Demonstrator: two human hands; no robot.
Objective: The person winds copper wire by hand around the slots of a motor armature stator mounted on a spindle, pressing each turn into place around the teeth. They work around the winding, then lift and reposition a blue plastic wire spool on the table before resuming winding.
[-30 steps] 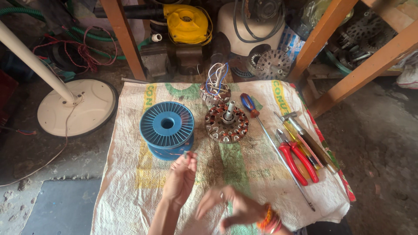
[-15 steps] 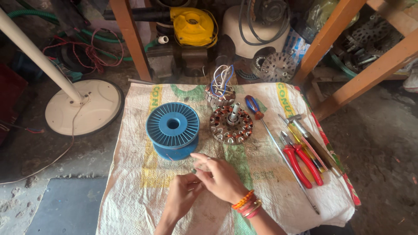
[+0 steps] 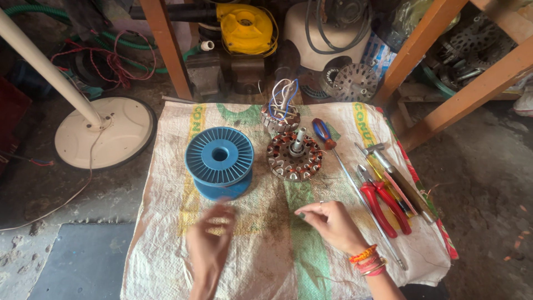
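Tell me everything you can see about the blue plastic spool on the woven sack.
The blue plastic spool stands upright on its lower flange on the woven white sack, left of the round metal stator. Its top flange is round with fine radial ribs and a central hole. The blurred left hand is just in front of it; contact cannot be judged.

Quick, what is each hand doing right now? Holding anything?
Left hand: blurred, fingers spread near the blue spool; a grip cannot be told.
Right hand: fingertips pinched together above the sack cloth; whatever they pinch is too thin to see.
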